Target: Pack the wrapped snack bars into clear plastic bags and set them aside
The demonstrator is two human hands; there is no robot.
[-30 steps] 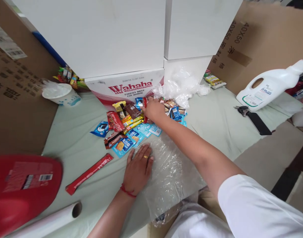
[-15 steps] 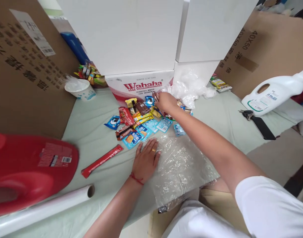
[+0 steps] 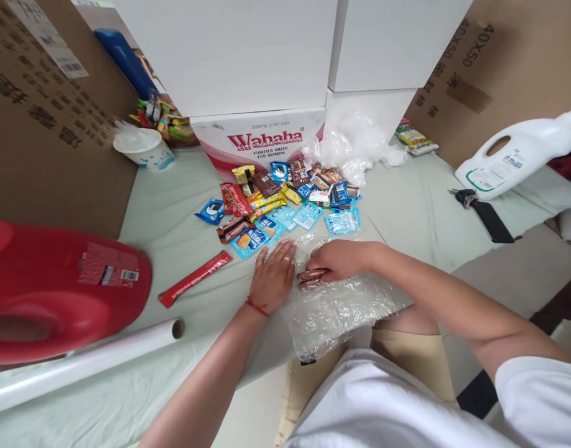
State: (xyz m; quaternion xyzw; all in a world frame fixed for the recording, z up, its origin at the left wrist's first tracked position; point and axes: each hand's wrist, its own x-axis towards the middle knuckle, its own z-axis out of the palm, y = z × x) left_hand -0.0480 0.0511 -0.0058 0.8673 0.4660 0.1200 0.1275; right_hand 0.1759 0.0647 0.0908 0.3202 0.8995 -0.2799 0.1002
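My left hand (image 3: 272,274) lies flat, fingers stretched out, at the left edge of a clear plastic bag (image 3: 341,311) spread on the table. Over that bag, my right hand (image 3: 341,260) is closed on a brown wrapped snack (image 3: 312,277), only part of which shows below the fingers. Just beyond both hands is a pile of small packaged snacks: light-blue packets (image 3: 308,215), a blue packet (image 3: 211,211), yellow sticks (image 3: 269,208) and a brown cocoa packet (image 3: 298,174). A long red stick packet (image 3: 194,279) lies apart, left of my left hand.
A Wahaha carton (image 3: 267,143) and crumpled clear plastic (image 3: 355,149) stand behind the pile. On the left are a red jug (image 3: 56,286), a white roll (image 3: 89,358) and a paper cup (image 3: 145,149). A white bottle (image 3: 514,155) and a black phone (image 3: 493,221) lie right.
My right hand has come back from the far side of the pile to the plastic bag, bringing the brown snack. My left hand stays flat. The view has shifted slightly.
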